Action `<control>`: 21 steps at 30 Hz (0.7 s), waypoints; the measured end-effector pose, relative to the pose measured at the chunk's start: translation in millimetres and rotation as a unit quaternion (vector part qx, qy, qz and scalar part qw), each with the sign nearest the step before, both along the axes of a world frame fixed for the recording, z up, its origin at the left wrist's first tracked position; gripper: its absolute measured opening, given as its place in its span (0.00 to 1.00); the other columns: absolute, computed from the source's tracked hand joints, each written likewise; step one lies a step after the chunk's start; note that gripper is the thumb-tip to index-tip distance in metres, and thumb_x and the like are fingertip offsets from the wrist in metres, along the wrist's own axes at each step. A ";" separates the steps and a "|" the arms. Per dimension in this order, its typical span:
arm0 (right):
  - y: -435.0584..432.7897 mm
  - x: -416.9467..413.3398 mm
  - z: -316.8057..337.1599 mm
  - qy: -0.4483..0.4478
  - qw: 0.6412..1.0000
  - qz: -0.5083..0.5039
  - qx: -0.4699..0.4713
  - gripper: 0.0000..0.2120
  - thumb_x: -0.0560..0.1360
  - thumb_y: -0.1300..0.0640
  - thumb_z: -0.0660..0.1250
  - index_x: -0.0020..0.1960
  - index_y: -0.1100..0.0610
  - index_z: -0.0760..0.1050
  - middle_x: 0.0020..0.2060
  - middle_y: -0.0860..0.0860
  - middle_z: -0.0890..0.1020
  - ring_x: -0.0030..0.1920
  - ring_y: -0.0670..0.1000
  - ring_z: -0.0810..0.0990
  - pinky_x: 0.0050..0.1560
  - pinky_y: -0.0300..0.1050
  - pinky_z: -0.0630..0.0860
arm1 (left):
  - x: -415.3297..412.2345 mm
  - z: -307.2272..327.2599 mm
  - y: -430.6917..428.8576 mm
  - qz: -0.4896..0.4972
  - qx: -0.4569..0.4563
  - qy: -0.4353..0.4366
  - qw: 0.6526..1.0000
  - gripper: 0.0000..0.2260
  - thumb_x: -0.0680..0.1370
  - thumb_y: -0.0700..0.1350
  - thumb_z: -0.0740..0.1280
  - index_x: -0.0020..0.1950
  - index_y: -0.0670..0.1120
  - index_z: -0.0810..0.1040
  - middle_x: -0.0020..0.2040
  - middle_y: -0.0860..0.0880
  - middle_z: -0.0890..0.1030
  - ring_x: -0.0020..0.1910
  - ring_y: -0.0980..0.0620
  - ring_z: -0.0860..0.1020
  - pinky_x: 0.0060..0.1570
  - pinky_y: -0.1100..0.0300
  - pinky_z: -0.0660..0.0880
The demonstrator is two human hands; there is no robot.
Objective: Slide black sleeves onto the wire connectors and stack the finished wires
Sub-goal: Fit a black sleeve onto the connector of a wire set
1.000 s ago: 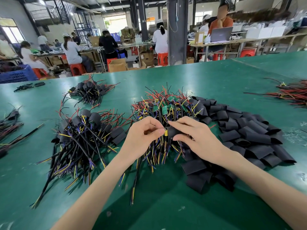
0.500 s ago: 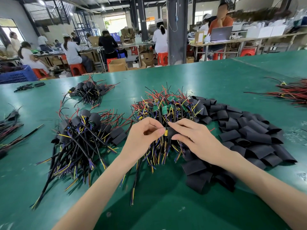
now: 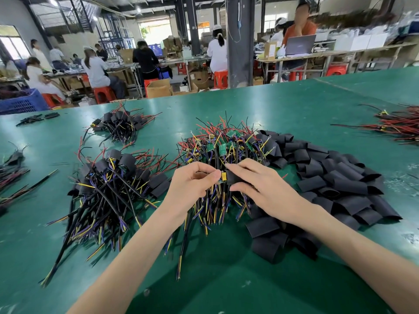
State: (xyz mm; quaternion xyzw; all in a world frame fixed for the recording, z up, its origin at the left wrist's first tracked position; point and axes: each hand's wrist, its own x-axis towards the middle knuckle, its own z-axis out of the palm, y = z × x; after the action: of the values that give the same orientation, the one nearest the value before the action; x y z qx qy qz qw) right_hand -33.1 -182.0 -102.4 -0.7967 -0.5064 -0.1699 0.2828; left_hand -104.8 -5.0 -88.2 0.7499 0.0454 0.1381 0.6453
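The stack of finished wires (image 3: 108,184) lay at the left. Right of it, the left hand (image 3: 192,184) pinched one wire behind its connector (image 3: 223,177), thumb and forefinger closed on it. A black sleeve (image 3: 235,177) met the connector, pinched by the right hand (image 3: 260,189). A skewed push could snag the sleeve's flattened mouth on the connector's edge. Fingers hid how far the connector had entered. The loose sleeves (image 3: 335,177) lay further right.
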 end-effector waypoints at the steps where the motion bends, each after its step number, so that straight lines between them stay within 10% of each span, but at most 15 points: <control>1: -0.3 -0.5 0.6 0.001 1.000 0.000 -0.004 0.24 0.77 0.50 0.60 0.68 0.62 0.70 0.53 0.54 0.74 0.46 0.54 0.76 0.51 0.45 0.70 | -0.1 0.2 0.2 0.001 -0.004 0.009 1.000 0.03 0.75 0.42 0.70 0.41 0.46 0.80 0.30 0.54 0.76 0.28 0.59 0.68 0.29 0.68 0.66; 13: -0.3 -1.9 3.9 0.007 0.996 -0.007 -0.093 0.22 0.79 0.56 0.55 0.68 0.66 0.68 0.57 0.62 0.73 0.53 0.60 0.74 0.52 0.53 0.71 | 1.5 -4.9 -1.7 0.009 -0.056 0.052 0.997 0.04 0.73 0.43 0.72 0.40 0.45 0.80 0.29 0.53 0.74 0.26 0.57 0.67 0.27 0.67 0.66; 21: 2.5 -10.4 4.3 0.013 0.996 -0.003 -0.085 0.21 0.78 0.54 0.59 0.66 0.66 0.69 0.50 0.57 0.74 0.45 0.55 0.75 0.50 0.40 0.66 | 0.9 -9.4 -6.9 -0.006 -0.015 0.053 0.998 0.04 0.76 0.43 0.70 0.43 0.44 0.78 0.26 0.55 0.73 0.25 0.57 0.67 0.27 0.67 0.67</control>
State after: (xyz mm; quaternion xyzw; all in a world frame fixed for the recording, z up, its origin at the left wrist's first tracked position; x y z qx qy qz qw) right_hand -43.4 -179.5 -98.0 -0.8213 -0.5129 -0.1166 0.2207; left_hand -103.9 -11.9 -97.7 0.7467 0.0770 0.0933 0.6540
